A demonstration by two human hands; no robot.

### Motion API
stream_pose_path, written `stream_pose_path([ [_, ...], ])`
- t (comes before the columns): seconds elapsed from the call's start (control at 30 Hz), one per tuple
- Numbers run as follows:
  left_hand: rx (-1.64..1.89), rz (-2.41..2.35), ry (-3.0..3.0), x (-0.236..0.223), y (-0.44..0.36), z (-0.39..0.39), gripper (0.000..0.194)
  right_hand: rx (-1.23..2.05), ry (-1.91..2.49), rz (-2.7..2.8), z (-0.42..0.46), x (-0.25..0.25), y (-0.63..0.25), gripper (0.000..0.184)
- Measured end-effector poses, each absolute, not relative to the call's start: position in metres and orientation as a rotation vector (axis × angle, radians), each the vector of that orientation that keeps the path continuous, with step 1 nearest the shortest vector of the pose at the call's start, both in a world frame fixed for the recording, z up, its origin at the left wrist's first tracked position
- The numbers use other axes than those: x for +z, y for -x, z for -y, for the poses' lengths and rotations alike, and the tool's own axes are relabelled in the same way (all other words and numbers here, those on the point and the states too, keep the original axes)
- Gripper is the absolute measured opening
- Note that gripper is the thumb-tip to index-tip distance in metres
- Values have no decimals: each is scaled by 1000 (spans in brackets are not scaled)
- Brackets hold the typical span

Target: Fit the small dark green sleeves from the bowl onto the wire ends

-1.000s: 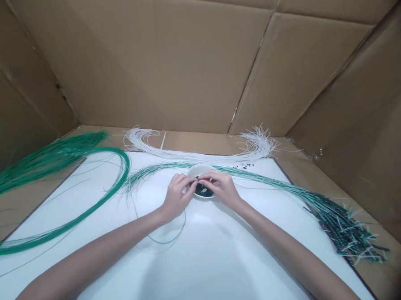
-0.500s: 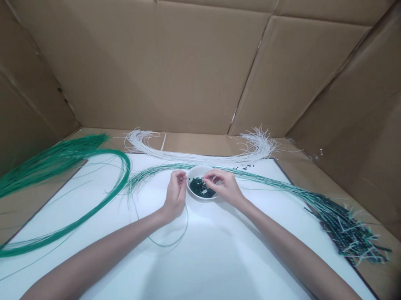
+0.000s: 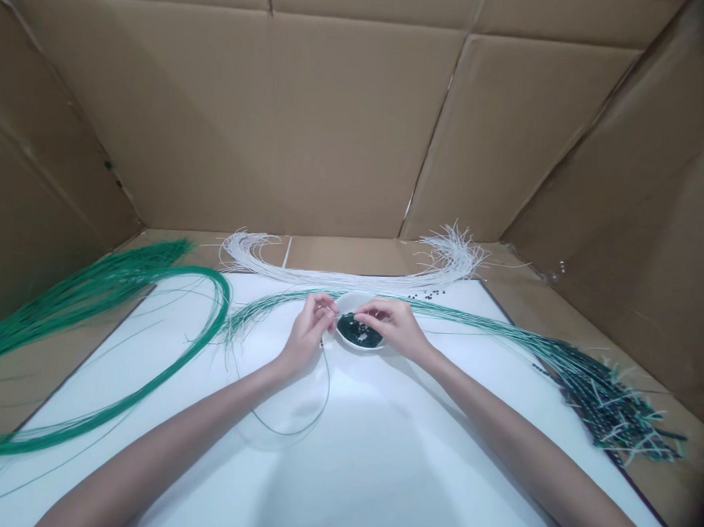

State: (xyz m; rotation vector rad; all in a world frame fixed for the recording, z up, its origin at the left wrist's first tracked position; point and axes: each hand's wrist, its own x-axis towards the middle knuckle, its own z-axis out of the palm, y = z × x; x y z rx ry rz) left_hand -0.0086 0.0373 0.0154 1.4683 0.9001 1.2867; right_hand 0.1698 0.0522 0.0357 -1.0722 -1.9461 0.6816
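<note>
Above a white bowl (image 3: pixel 364 348) of small dark beads (image 3: pixel 357 331), both hands work close together. My left hand (image 3: pixel 309 328), at the bowl's left rim, is closed in a pinch on a thin green cord (image 3: pixel 329 388). That cord loops down onto the white table below the hand, and a few dark beads show on it just under the fingers. My right hand (image 3: pixel 394 326) reaches over the bowl's right side with thumb and forefinger pinched. A short stretch of cord seems to run between the two sets of fingertips; its end is too small to make out.
Behind the bowl lies a bundle of green cords (image 3: pixel 473 317), its right ends strung with dark beads (image 3: pixel 621 407). White cords (image 3: pixel 351 279) curve along the back edge. A large green cord coil (image 3: pixel 163 368) lies left. Loose beads (image 3: pixel 427 295) dot the table. Cardboard walls (image 3: pixel 336 121) surround it.
My left hand has turned, its fingers curling in more, and dark beads now show below it. The bowl sits slightly further right. My right hand stays nearly in place.
</note>
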Motion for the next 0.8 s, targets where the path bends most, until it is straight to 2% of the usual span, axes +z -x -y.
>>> stream_pose_path([
  [0.27,1077,-760,-1081,46,21,-58,23,635,1168,1888,-58,42,-176,16],
  [0.8,1002,-875,-1244,47,16,-51,19,746,1172,1799,-56,39,-173,18],
])
